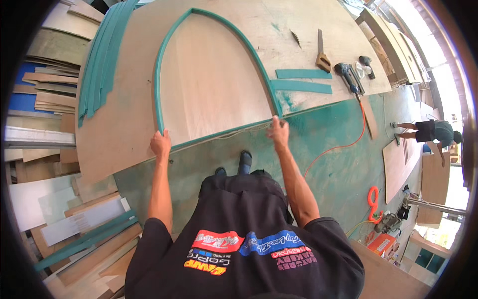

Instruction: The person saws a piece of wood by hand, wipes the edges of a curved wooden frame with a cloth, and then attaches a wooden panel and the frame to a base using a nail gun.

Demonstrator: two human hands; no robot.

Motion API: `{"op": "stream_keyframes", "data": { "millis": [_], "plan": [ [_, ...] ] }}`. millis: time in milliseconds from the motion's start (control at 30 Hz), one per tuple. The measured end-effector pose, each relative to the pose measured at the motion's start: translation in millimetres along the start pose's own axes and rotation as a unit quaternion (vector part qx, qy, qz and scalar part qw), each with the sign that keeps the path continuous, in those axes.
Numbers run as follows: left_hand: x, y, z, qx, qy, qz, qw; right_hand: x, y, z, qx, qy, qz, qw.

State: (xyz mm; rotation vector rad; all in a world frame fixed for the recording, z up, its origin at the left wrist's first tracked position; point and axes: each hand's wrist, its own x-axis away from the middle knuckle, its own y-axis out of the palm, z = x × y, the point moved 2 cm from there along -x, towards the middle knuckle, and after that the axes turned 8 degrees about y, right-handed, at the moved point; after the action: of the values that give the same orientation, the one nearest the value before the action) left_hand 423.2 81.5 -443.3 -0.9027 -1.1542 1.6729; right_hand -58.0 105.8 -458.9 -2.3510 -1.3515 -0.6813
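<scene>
A pointed-arch frame of teal-painted strips point(158, 84) lies on the large pale plywood worktop point(119, 132), its straight bottom side along the near edge. My left hand point(160, 143) is closed around the frame's lower left corner. At the lower right corner is my right hand point(279, 133), its index finger reaching up to the frame and its thumb held apart. Just beyond that corner, two short teal strips point(303, 74) lie side by side.
Long teal strips point(102, 60) are stacked at the left. A handsaw point(322, 56), a nail gun point(349, 78) on an orange hose point(343, 146), and a dark power tool point(367, 67) lie at the right. Boards point(89, 239) are piled lower left. Another person point(438, 132) bends over far right.
</scene>
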Motion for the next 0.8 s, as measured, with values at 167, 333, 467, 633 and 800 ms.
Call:
{"op": "stream_keyframes", "data": {
  "millis": [167, 333, 467, 633, 800],
  "plan": [
    [-6.5, 8.9, 3.3, -0.005, 0.010, 0.000, 1.000, -34.4, -31.4, -5.9, 0.188, -0.089, -0.023, 0.978],
    [-9.0, 9.0, 2.1, -0.001, 0.004, 0.012, 1.000, -33.4, -28.3, 1.1, 0.019, -0.048, -0.081, 0.995],
    [1.2, -8.6, -4.5, 0.091, -0.076, -0.039, 0.992, -10.9, -12.9, 7.2, -0.049, 0.038, -0.076, 0.995],
    [36.1, -1.2, 4.7, 0.070, -0.049, 0.026, 0.996, -23.3, -5.3, 17.5, -0.245, 0.067, -0.149, 0.956],
    [33.2, -11.2, 7.0, 0.076, -0.066, -0.008, 0.995, -32.0, -0.2, 13.6, -0.216, 0.040, -0.075, 0.973]
  ]
}}
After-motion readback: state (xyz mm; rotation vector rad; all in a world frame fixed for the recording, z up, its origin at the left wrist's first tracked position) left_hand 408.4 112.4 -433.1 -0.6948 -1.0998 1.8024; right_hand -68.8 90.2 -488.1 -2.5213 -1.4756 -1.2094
